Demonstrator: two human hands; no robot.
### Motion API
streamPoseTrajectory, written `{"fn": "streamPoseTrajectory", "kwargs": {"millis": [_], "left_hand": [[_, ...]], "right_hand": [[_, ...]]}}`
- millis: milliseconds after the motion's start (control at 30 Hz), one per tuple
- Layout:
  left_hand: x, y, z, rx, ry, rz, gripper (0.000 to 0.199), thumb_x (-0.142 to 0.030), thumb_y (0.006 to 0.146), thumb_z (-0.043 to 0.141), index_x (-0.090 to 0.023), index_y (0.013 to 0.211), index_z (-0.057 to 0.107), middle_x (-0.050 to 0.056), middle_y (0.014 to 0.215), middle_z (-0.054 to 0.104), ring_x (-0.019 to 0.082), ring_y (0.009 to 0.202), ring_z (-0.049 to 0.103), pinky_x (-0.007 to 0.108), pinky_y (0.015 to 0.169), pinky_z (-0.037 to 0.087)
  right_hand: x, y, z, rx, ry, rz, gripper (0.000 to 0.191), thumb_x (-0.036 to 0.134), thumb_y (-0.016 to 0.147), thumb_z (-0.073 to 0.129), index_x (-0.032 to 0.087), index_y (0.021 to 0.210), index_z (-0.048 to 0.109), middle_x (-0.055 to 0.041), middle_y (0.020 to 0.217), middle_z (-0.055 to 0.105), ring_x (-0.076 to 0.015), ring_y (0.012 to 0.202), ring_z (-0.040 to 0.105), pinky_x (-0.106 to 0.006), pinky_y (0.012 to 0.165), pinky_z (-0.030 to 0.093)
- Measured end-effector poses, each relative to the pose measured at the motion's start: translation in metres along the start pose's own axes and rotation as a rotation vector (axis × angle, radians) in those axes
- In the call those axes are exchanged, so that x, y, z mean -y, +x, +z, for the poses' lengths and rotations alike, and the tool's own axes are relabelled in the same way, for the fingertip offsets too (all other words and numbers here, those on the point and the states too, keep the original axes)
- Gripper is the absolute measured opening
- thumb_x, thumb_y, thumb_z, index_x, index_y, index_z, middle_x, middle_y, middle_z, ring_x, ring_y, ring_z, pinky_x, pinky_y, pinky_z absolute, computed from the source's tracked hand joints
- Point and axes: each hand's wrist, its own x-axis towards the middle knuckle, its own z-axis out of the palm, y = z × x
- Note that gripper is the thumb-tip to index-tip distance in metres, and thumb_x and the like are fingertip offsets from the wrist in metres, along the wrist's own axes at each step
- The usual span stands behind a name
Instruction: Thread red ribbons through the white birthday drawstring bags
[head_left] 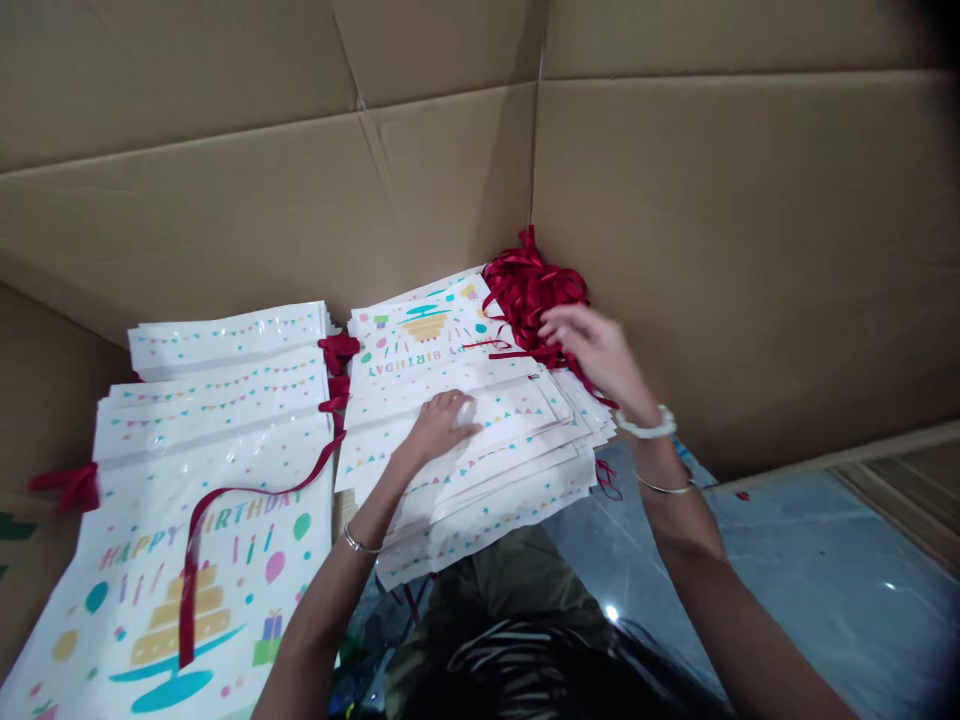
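Note:
My left hand (pixel 444 425) lies open, palm down, on a fanned stack of white printed bags or sheets (pixel 495 492) bearing coloured bunting, a cake and the word BIRTHDAY. At the stack's upper right corner rests a tangled bundle of dark red ribbons (pixel 525 290). My right hand (pixel 592 350) is over the lower right edge of that bundle. Its fingers are loosely bent and a little apart, slightly blurred, with nothing visible gripped in them. Whether the fingertips touch a ribbon, I cannot tell.
More printed pieces (pixel 217 440) overlap at the left, with red ribbon knots (pixel 71 487) at their sides and a loose red ribbon (pixel 191 560) trailing across the front one. Tall cardboard walls (pixel 442 170) enclose the back and sides. Grey shiny floor (pixel 810 590) shows at right.

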Motion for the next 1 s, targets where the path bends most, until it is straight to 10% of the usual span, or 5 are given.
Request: {"fn": "streamPoseTrajectory", "kwargs": {"millis": [200, 367, 667, 1000], "left_hand": [[-0.007, -0.017, 0.019, 0.079, 0.256, 0.008, 0.096, -0.078, 0.084, 0.063, -0.024, 0.16, 0.042, 0.02, 0.169, 0.032, 0.043, 0.154, 0.03, 0.061, 0.12, 0.029], [0.001, -0.032, 0.015, 0.143, 0.279, -0.027, 0.109, -0.082, 0.08, 0.064, -0.023, 0.166, 0.034, 0.023, 0.17, 0.028, 0.047, 0.155, 0.029, 0.064, 0.12, 0.028], [-0.013, -0.042, 0.005, 0.033, 0.349, 0.048, 0.051, -0.046, 0.107, 0.04, -0.024, 0.148, 0.06, 0.017, 0.158, 0.051, 0.037, 0.146, 0.047, 0.055, 0.119, 0.037], [0.007, -0.046, 0.002, -0.088, 0.376, 0.207, 0.042, -0.027, 0.109, 0.036, -0.02, 0.133, 0.07, 0.014, 0.143, 0.066, 0.028, 0.133, 0.061, 0.045, 0.109, 0.051]], "right_hand": [[-0.081, -0.038, 0.034, 0.301, -0.323, 0.037, 0.053, 0.0, 0.089, 0.041, 0.017, 0.123, 0.077, -0.0117, 0.134, 0.07, -0.022, 0.126, 0.064, -0.042, 0.114, 0.048], [-0.085, -0.06, 0.04, 0.346, -0.448, -0.078, 0.041, 0.012, 0.1, 0.048, 0.023, 0.127, 0.077, -0.0084, 0.143, 0.065, -0.0257, 0.134, 0.054, -0.045, 0.115, 0.042], [-0.057, -0.063, 0.052, 0.347, -0.417, -0.082, 0.028, 0.03, 0.105, 0.055, 0.024, 0.112, 0.081, -0.0089, 0.111, 0.075, -0.0245, 0.108, 0.06, -0.041, 0.097, 0.041], [-0.073, -0.071, 0.051, 0.253, -0.396, -0.246, 0.03, 0.032, 0.107, 0.053, 0.025, 0.109, 0.082, -0.0064, 0.106, 0.077, -0.0233, 0.1, 0.061, -0.042, 0.098, 0.038]]}}
